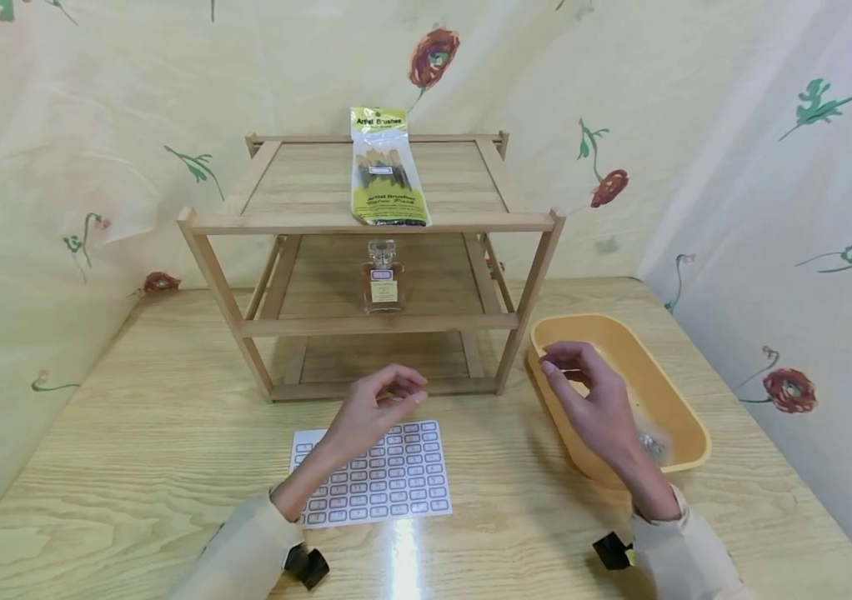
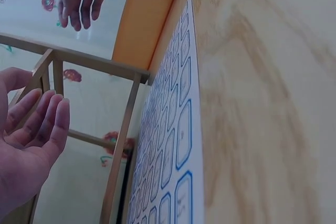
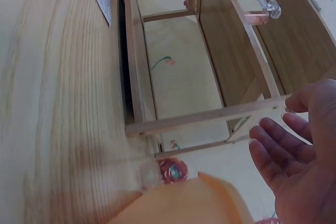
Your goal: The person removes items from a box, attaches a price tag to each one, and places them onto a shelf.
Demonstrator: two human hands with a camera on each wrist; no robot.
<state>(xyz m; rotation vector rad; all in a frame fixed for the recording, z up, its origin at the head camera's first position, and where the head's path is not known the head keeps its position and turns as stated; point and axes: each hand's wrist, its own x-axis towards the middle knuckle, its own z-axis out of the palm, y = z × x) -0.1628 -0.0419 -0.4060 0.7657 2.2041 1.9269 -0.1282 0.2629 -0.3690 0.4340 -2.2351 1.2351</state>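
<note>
In the head view the left hand (image 1: 372,410) hovers over a white sheet of printed labels (image 1: 396,475), its fingers loosely bent around nothing. The right hand (image 1: 593,402) hangs above the left side of a yellow tray (image 1: 666,392), fingers and thumb apart and holding nothing. Inside the tray lies a clear plastic packet (image 1: 654,442). A wooden three-tier rack (image 1: 373,223) stands behind the hands. On its middle shelf a perfume bottle (image 1: 384,287) stands upright, and a pack of artist brushes (image 1: 388,179) lies on its top shelf. Both carry small labels.
The rack's lower shelf (image 1: 388,358) lies behind the left hand. A floral cloth (image 1: 96,100) covers the walls at the back and sides. The wooden table (image 1: 133,467) extends to both sides of the rack and toward the front.
</note>
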